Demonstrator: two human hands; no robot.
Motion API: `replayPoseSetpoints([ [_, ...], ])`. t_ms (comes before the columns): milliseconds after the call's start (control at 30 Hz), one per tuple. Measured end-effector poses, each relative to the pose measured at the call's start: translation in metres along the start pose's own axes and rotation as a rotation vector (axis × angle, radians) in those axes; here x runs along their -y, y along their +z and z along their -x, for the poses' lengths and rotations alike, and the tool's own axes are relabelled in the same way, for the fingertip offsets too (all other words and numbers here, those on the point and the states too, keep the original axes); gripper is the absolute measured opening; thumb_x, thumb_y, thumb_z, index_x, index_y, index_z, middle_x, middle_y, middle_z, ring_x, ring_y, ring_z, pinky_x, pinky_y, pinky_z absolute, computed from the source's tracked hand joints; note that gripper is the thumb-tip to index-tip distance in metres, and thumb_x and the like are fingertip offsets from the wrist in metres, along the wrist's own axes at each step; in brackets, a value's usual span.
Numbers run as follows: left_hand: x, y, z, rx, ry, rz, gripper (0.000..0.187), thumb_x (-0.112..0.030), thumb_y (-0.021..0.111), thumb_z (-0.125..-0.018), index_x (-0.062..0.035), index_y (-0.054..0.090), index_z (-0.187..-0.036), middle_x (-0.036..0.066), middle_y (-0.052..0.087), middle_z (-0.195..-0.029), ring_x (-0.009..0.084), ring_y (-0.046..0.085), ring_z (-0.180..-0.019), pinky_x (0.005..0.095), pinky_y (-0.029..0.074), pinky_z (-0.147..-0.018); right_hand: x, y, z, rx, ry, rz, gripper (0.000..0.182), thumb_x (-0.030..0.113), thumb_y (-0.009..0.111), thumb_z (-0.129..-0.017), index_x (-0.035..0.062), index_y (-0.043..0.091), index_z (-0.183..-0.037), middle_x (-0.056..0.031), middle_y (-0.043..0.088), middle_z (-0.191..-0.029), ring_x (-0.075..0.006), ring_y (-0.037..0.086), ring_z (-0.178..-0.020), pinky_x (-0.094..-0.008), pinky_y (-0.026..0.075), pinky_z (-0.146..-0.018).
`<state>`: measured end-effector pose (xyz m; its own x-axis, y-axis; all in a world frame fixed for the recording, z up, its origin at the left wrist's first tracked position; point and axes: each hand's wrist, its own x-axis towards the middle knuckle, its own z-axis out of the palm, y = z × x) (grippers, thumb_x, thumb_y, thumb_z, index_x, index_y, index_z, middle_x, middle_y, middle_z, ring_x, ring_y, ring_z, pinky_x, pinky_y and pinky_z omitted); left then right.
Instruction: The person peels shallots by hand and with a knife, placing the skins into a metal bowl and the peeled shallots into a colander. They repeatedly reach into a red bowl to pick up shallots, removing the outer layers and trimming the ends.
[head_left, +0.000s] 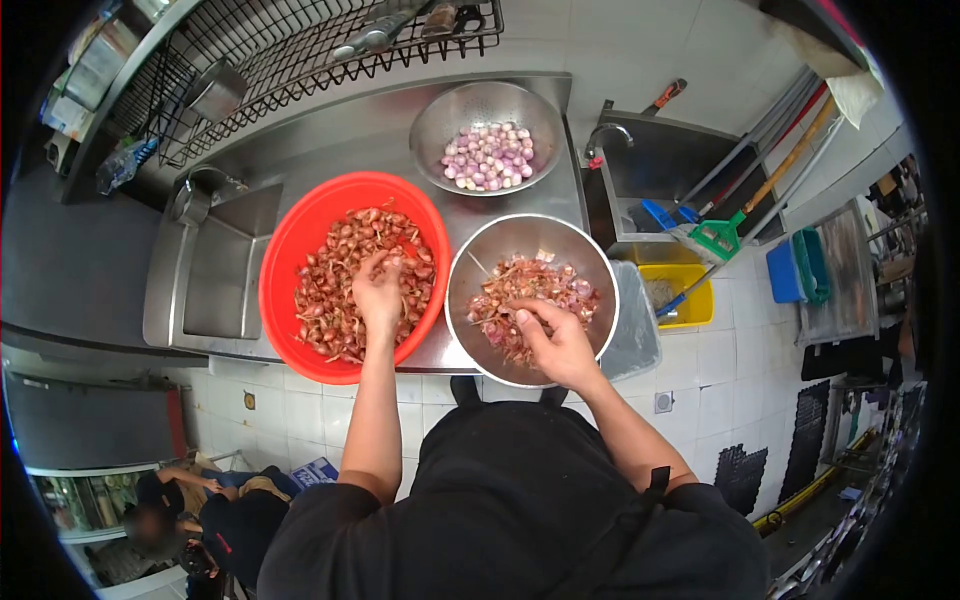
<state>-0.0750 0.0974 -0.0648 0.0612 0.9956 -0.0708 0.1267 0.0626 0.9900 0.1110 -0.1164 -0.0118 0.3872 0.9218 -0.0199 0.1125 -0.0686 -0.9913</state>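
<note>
A red basin [283, 245] full of unpeeled shallots [335, 300] stands at the left of the steel counter. My left hand [378, 290] is inside it, fingers apart among the shallots; no shallot can be seen gripped. On the right is a steel bowl [468, 352] with papery skins and some shallots [520, 285] in it. Over that bowl my right hand [552, 338] is closed on a thin small knife [485, 321], its blade pointing left. Behind stands a steel colander [430, 130] with peeled, pale purple shallots [488, 157].
A sink [235, 245] lies left of the basin, and a deeper sink [655, 160] with a tap is at the right. Brushes and a green dustpan [717, 237] lean there beside a yellow bucket [695, 290]. A wire rack [300, 60] hangs above. Another person [235, 520] is at lower left.
</note>
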Motion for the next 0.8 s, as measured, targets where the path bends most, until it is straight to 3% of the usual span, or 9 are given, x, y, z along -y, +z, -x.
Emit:
replayPoseSetpoints([
  [133,-0.021,-0.010,0.005,0.084,0.033,-0.112,0.030,-0.009,0.066,-0.093,0.0030,0.060,-0.120,0.011,0.070,-0.093,0.0124,0.067,-0.078,0.0226,0.053,-0.061,-0.002,-0.009,0.006,-0.001,0.065,0.044,0.029,0.019,0.057,-0.099,-0.0020,0.064,-0.118,-0.0086,0.068,-0.090,-0.0108,0.060,-0.078,-0.0266,0.049,-0.074],
  [200,-0.047,0.000,0.028,0.261,-0.178,0.086,0.032,-0.009,0.065,-0.094,0.0046,0.059,-0.122,0.014,0.070,-0.100,0.0163,0.069,-0.084,0.0264,0.056,-0.072,-0.004,-0.005,0.009,-0.028,0.014,-0.019,0.032,0.019,0.056,-0.099,-0.0012,0.062,-0.124,-0.0088,0.068,-0.091,-0.0112,0.060,-0.079,-0.0273,0.049,-0.075],
  [267,-0.040,0.013,0.041,0.437,-0.154,0.482,0.029,-0.006,0.062,-0.095,0.0073,0.057,-0.121,0.015,0.069,-0.107,0.0236,0.070,-0.090,0.0296,0.058,-0.075,-0.008,0.002,0.009,-0.072,-0.082,-0.011,0.035,0.019,0.056,-0.099,-0.0006,0.060,-0.127,-0.0086,0.068,-0.092,-0.0114,0.061,-0.080,-0.0277,0.049,-0.077],
  [333,-0.044,0.029,0.060,0.506,-0.131,0.466,0.029,-0.003,0.063,-0.094,0.0073,0.058,-0.120,0.016,0.069,-0.107,0.0242,0.070,-0.091,0.0291,0.058,-0.075,-0.004,0.004,0.006,-0.087,-0.210,0.000,0.043,0.019,0.057,-0.099,0.0012,0.052,-0.138,-0.0116,0.069,-0.100,-0.0153,0.065,-0.089,-0.0303,0.050,-0.084],
  [367,-0.048,0.035,0.070,0.559,-0.125,0.550,0.027,-0.001,0.065,-0.092,0.0061,0.059,-0.118,0.016,0.069,-0.106,0.0224,0.070,-0.091,0.0282,0.059,-0.074,0.006,0.001,0.008,-0.026,-0.112,-0.051,0.044,0.018,0.057,-0.099,0.0011,0.050,-0.139,-0.0139,0.068,-0.107,-0.0174,0.065,-0.095,-0.0313,0.049,-0.087],
  [433,-0.051,0.045,0.086,0.572,-0.079,0.538,0.026,0.000,0.065,-0.092,0.0055,0.060,-0.117,0.016,0.070,-0.105,0.0210,0.070,-0.091,0.0284,0.059,-0.075,0.026,-0.006,0.010,0.071,-0.004,-0.121,0.048,0.017,0.056,-0.099,-0.0007,0.045,-0.142,-0.0196,0.064,-0.122,-0.0214,0.064,-0.107,-0.0334,0.048,-0.094],
  [567,-0.058,0.057,0.107,0.549,-0.009,0.594,0.020,0.001,0.065,-0.091,0.0038,0.061,-0.111,0.014,0.069,-0.106,0.0173,0.068,-0.090,0.0298,0.058,-0.077,0.019,0.000,0.004,-0.032,-0.264,-0.046,0.049,0.017,0.056,-0.099,-0.0033,0.044,-0.142,-0.0197,0.063,-0.123,-0.0214,0.064,-0.108,-0.0337,0.047,-0.095],
  [700,-0.065,0.064,0.117,0.487,0.083,0.605,0.021,0.004,0.066,-0.091,0.0041,0.060,-0.111,0.015,0.069,-0.106,0.0157,0.068,-0.093,0.0281,0.057,-0.082,0.035,-0.001,0.007,0.014,-0.119,-0.133,0.047,0.015,0.056,-0.099,-0.0034,0.045,-0.141,-0.0195,0.063,-0.125,-0.0221,0.063,-0.110,-0.0337,0.046,-0.097],
  [800,-0.065,0.066,0.124,0.463,0.180,0.561,0.024,0.006,0.066,-0.090,0.0053,0.058,-0.113,0.015,0.068,-0.108,0.0157,0.066,-0.097,0.0269,0.055,-0.085,0.035,0.006,0.005,-0.111,-0.299,-0.107,0.042,0.012,0.056,-0.098,-0.0039,0.049,-0.137,-0.0184,0.064,-0.123,-0.0208,0.063,-0.111,-0.0332,0.046,-0.096],
])
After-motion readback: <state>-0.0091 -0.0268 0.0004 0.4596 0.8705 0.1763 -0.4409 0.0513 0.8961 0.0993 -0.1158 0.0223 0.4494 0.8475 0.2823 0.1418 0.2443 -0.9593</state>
